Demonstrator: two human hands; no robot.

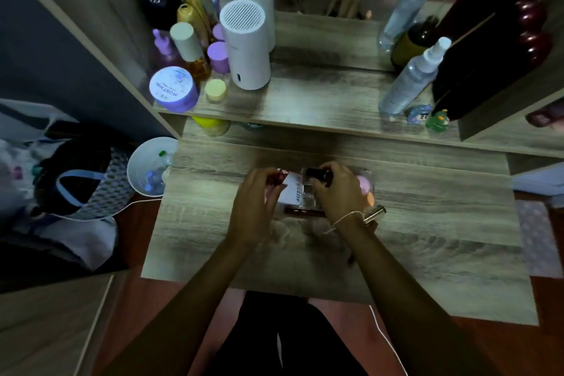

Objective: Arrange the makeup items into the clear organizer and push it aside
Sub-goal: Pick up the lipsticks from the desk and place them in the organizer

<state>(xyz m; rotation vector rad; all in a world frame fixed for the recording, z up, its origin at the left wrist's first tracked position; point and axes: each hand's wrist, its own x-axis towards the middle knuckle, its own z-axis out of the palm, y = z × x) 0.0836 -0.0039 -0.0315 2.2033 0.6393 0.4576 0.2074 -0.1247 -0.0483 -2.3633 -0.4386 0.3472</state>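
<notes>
The clear organizer [305,197] sits in the middle of the wooden dresser top [427,241], mostly covered by both hands. My left hand [253,207] grips a small red item [279,177] at the organizer's left side. Over its middle, my right hand [338,192] is closed around a small dark bottle [319,174]. A white packet with red lettering [293,191] lies inside, and a pink sponge [364,188] shows at the right end. A dark red tube [302,210] lies along the organizer's front edge. By my right wrist rests a silver-capped item [375,212].
The raised shelf [320,107] behind holds a white cylinder [245,49], lilac jars and amber bottles at left, spray bottles [409,79] and small figurines at right, with a mirror behind. A white bin [149,168] and bags stand left of the dresser.
</notes>
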